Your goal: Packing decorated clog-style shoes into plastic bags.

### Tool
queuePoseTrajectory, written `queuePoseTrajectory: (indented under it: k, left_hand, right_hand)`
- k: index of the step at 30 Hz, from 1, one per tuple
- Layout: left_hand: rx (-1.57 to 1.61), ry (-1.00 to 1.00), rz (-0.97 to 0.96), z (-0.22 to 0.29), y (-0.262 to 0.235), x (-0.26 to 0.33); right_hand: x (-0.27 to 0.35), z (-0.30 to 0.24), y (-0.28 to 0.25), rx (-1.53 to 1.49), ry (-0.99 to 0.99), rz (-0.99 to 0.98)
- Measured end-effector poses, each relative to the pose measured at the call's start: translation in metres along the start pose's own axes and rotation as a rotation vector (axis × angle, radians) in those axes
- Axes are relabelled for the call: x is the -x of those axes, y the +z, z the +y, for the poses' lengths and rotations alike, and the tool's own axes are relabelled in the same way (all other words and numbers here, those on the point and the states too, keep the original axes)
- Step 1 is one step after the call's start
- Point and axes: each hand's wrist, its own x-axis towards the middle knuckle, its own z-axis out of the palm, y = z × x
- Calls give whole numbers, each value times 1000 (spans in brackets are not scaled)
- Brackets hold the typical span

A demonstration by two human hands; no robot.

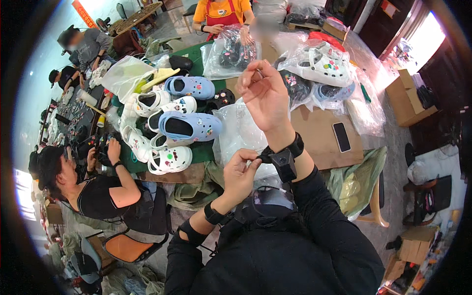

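as i watch from far off, the l hand (237,172) pinches the black strap (266,157) w/ thumb & finger, next to the boxy cam (284,166) on the r wrist. the r hand (264,93) is up, palm showing, fingers a bit bent & holding nothing, prob so the l hand can get at the strap. the strap looks bendy; i can't tell if it's cloth or rubber. the cam is hard & square. past the hands, the blue clog (199,127) & white clog (170,160) sit on the green mat (204,153), prob for easy reach. both are smooth, round at the toe, w/ small charms. the clear bag (233,132) is thin & wrinkly. the phone (341,137) lies flat on brown card (319,147), prob out of the way.
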Motion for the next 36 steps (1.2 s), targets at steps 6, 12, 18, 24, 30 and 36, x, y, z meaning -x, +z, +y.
queuePoseTrajectory:
  k: [6, 12, 18, 24, 30, 36]
  left_hand:
    - [-135, 188, 43, 7, -10, 15]
    - [-442, 385, 12, 20, -17, 21]
    - [-568, 591, -63, 33, -13, 27]
    - [-263, 360, -65, 23, -5, 23]
    - [331, -178, -123, 37, 0, 20]
    - [473, -193, -240, 41, 9, 19]
  right_hand:
    - [4, 12, 5, 25, -8, -41]
    - [7, 16, 12, 146, -91, -52]
    - [12, 6, 13, 517, -210, -57]
    - [18, 4, 44, 425, -123, -134]
    - [22, -17, 65, 34, -88, -400]
    - [38, -34, 89, -240, 65, -519]
